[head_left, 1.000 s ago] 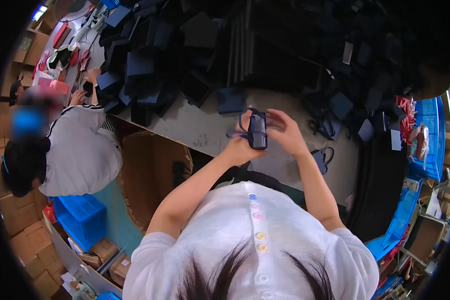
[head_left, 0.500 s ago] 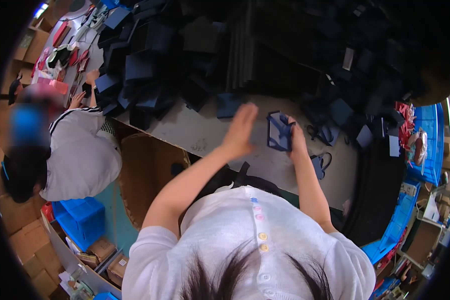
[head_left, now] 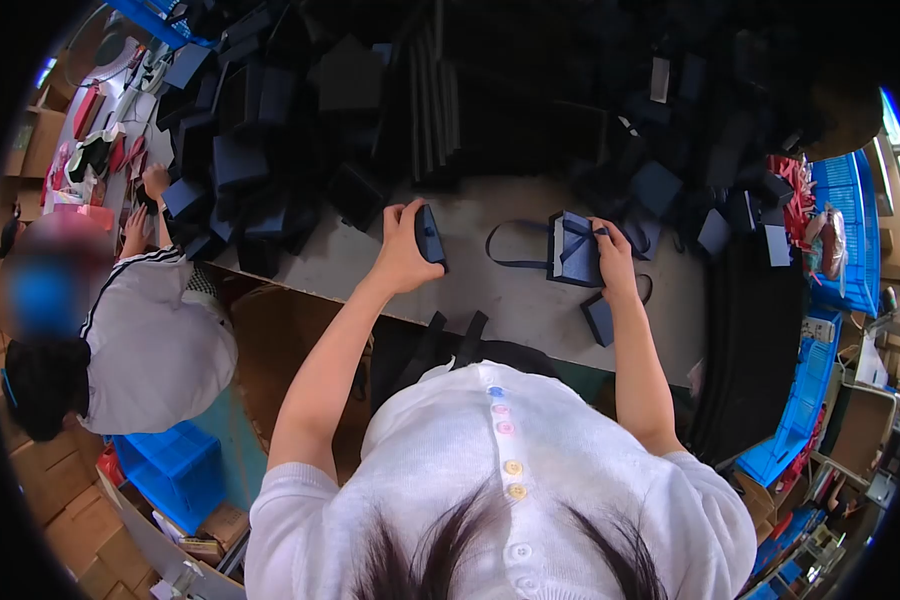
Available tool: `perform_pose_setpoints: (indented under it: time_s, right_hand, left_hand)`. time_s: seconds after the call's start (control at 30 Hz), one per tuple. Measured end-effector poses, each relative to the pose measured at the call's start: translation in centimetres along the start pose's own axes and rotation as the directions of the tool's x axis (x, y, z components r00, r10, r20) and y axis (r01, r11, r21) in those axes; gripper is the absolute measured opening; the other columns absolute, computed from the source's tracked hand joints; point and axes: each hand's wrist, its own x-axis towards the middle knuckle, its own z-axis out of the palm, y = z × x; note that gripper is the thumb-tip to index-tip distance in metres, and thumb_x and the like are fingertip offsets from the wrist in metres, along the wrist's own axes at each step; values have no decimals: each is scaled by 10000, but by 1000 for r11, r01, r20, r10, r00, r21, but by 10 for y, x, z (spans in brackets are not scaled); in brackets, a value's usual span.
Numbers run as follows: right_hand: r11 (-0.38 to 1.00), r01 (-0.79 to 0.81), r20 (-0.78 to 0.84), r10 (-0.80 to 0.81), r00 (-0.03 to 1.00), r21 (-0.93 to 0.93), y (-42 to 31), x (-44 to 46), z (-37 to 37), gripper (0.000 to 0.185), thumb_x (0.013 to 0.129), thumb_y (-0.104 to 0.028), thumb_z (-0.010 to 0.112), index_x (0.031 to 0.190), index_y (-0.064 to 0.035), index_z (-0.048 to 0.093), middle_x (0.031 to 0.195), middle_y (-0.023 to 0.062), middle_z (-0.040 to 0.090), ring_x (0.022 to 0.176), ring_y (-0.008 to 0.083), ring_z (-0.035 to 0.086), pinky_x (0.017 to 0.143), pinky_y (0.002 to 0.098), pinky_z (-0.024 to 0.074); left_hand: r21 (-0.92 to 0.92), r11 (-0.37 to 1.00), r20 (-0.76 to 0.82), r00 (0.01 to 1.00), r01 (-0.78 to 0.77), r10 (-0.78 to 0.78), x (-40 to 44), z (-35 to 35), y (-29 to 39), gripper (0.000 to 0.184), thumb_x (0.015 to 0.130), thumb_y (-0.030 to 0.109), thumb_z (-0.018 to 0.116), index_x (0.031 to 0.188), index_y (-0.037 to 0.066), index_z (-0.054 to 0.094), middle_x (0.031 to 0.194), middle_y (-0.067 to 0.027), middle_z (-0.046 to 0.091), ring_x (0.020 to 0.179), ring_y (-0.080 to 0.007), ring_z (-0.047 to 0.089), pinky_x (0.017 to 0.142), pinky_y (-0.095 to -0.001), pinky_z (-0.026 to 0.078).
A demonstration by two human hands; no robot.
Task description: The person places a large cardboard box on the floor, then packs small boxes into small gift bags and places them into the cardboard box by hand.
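Note:
My left hand [head_left: 403, 255] grips a small dark blue box [head_left: 429, 238] by its edges, thumb below and fingers above, just over the table. In my right hand [head_left: 615, 258] is a small blue gift bag [head_left: 574, 262] with a ribbon bow on its front. Its ribbon handle loops out to the left, toward the box. Beneath my right wrist, another small blue bag [head_left: 599, 318] with a thin dark handle lies on the table. The two held things are apart.
Dark boxes [head_left: 240, 160] are heaped along the back of the grey table [head_left: 490, 310]. A co-worker [head_left: 155, 340] in a white top sits at the left. Blue crates [head_left: 175, 470] stand at lower left, with another blue crate [head_left: 850, 240] at right.
My left hand has moved left and closed around the small box. The gift bag in my right hand has turned, and its handle now hangs out leftward.

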Motion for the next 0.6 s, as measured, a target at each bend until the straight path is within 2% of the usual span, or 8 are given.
perform_pose_setpoints:
  time_s: [0.07, 0.1, 0.17, 0.23, 0.37, 0.43, 0.53, 0.6]
  right_hand:
    - [995, -44, 38, 41, 998, 88, 0, -2, 9, 238, 924, -228, 569, 1067, -56, 651, 878, -25, 594, 787, 75, 484, 732, 197, 380]
    - [994, -54, 71, 47, 996, 94, -5, -7, 14, 230, 925, -212, 560, 1065, -54, 651, 899, -24, 595, 808, 75, 486, 750, 195, 376]
    - [993, -63, 108, 52, 993, 99, -7, -13, 24, 224, 926, -195, 551, 1063, -51, 652, 920, -22, 596, 829, 74, 487, 767, 193, 372]
    - [980, -108, 228, 68, 971, 165, -7, -14, 34, 227, 926, -176, 534, 1073, -48, 648, 925, -20, 599, 841, 79, 503, 778, 201, 386]
    - [918, -247, 428, 97, 899, 311, -6, -15, 45, 238, 924, -155, 522, 1099, -41, 637, 950, -6, 610, 870, 81, 524, 780, 208, 417]
    - [938, -220, 392, 102, 914, 270, -16, -21, 48, 240, 924, -150, 522, 1103, -39, 637, 963, -6, 612, 877, 82, 526, 779, 210, 423]
    - [928, -234, 332, 132, 934, 290, -14, -22, 49, 236, 925, -149, 528, 1101, -38, 639, 973, -7, 611, 888, 81, 525, 782, 209, 422]
    - [949, -171, 333, 76, 940, 266, -8, -19, 52, 224, 927, -162, 544, 1088, -45, 646, 952, -12, 611, 856, 78, 522, 756, 204, 421]
  left_hand:
    - [-284, 956, -53, 997, -74, 62, -11, -6, 0, 956, 547, 73, 771, 1372, 98, 289, 1293, -147, 316, 1221, -300, 404, 1016, -403, 405]
    - [-282, 957, -53, 997, -70, 58, -18, -9, 7, 956, 547, 73, 771, 1372, 98, 289, 1293, -147, 316, 1221, -300, 404, 1016, -403, 405]
    - [-751, 637, -88, 982, -176, 168, -30, -19, 36, 933, 567, 0, 753, 1371, 112, 292, 1299, -109, 360, 1225, -259, 412, 1037, -383, 384]
    - [-756, 615, -132, 972, -225, 193, -36, -18, 51, 963, 576, -56, 739, 1396, 128, 269, 1299, -78, 386, 1233, -222, 409, 1052, -363, 365]
    - [-794, 583, -36, 971, -172, 238, -36, -10, 56, 1031, 582, -52, 739, 1444, 138, 207, 1305, -75, 382, 1216, -217, 420, 1055, -349, 359]
    - [-796, 598, 43, 977, -93, 209, -36, -6, 51, 1012, 581, -48, 743, 1432, 135, 226, 1282, -83, 397, 1202, -210, 427, 1047, -349, 368]
    - [-830, 534, -47, 974, -162, 223, -38, -5, 50, 976, 583, -32, 751, 1406, 119, 249, 1228, -89, 433, 1153, -197, 460, 1029, -343, 387]
    - [-818, 558, -20, 976, -140, 215, -39, -6, 53, 955, 585, -22, 755, 1391, 110, 259, 1203, -89, 447, 1132, -194, 473, 1018, -340, 396]
